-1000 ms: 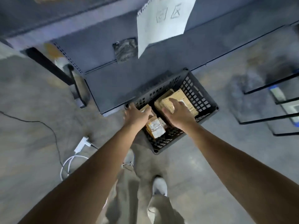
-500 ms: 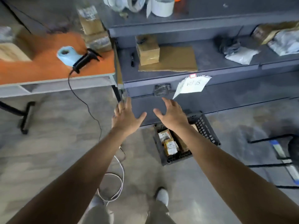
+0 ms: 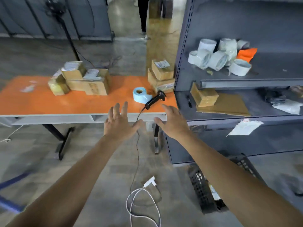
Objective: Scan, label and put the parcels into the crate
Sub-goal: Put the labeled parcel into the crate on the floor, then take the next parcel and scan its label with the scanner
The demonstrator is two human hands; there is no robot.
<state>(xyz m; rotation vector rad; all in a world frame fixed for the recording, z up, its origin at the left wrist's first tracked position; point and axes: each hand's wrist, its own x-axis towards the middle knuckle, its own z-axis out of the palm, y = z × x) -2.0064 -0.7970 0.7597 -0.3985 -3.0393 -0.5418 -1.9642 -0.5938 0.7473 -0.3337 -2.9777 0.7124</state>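
Both my hands are stretched forward, empty, fingers spread. My left hand (image 3: 118,122) is in front of the near edge of the orange table (image 3: 49,102); my right hand (image 3: 172,121) is by the table's right corner. A black barcode scanner (image 3: 155,99) lies on the table beside a blue label roll (image 3: 141,95), just beyond my hands. Cardboard parcels sit in a pile at the table's middle (image 3: 86,82) and in a stack at its right end (image 3: 161,77). The black crate (image 3: 200,185) stands on the floor at lower right, partly hidden by my right arm.
A grey metal shelf rack (image 3: 237,82) stands right of the table, holding white tape rolls (image 3: 216,58), a box and flat cardboard. The scanner cable and a white cable with plug (image 3: 147,184) lie on the floor. A person's legs (image 3: 142,15) are far behind.
My hands left the parcels in the crate and rose, open. The view swung up from the crate to the table with scanner and parcels.
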